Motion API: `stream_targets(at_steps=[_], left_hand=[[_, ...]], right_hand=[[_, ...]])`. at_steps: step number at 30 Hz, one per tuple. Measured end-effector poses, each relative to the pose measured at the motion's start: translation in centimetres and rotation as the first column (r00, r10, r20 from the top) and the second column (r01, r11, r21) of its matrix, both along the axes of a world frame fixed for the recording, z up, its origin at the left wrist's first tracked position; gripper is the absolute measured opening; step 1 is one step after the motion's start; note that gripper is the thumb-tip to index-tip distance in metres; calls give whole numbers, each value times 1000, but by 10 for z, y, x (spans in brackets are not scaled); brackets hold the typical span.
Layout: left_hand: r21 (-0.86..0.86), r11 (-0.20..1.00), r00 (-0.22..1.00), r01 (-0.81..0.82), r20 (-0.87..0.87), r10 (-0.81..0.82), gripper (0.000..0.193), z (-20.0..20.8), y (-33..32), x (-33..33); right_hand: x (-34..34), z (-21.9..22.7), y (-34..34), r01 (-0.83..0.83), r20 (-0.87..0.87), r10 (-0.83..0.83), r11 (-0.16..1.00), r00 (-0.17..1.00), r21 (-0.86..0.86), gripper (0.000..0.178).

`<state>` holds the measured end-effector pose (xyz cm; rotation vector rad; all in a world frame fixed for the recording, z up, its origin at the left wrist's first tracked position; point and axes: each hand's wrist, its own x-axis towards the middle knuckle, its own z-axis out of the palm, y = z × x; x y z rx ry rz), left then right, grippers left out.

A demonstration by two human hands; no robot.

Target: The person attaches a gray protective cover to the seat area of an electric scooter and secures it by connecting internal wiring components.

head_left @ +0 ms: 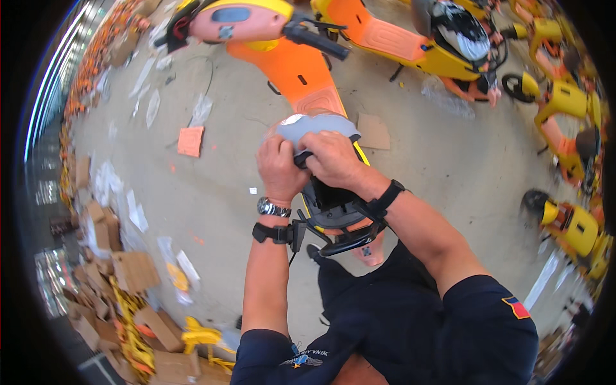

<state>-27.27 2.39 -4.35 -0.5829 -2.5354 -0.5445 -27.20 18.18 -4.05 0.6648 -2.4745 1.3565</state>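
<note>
Both hands work at the rear of an orange and yellow scooter [282, 67] standing in front of me. Its grey seat [314, 126] is tilted up at the front of the opening. My left hand [280, 168] has its fingers curled over the seat's near edge. Close beside it, my right hand [332, 157] grips the same edge, thumb and fingers bent around a dark part of its underside. Below the hands lies the dark open compartment [329, 194]. A black rear grab rail [350, 242] sits nearest my body. What the fingertips press on underneath is hidden.
More yellow and orange scooters [410, 48] stand ahead, with others [564, 106] along the right. Cardboard boxes [135, 273] and yellow parts [204, 335] are piled at lower left. Plastic wrap [449, 97], a flat cardboard piece [373, 131] and an orange sheet [190, 141] lie on the floor.
</note>
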Motion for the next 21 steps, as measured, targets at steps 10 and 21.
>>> stream_targets(at_steps=[10,21], left_hand=[[-229,972,996,55,80,-38,38,24,-4,-6],[-310,948,990,-73,89,105,63,32,18,-4]], right_hand=[[8,-10,33,66,-176,-46,992,983,108,9],[-11,-25,19,313,15,-332,872,943,-377,10]])
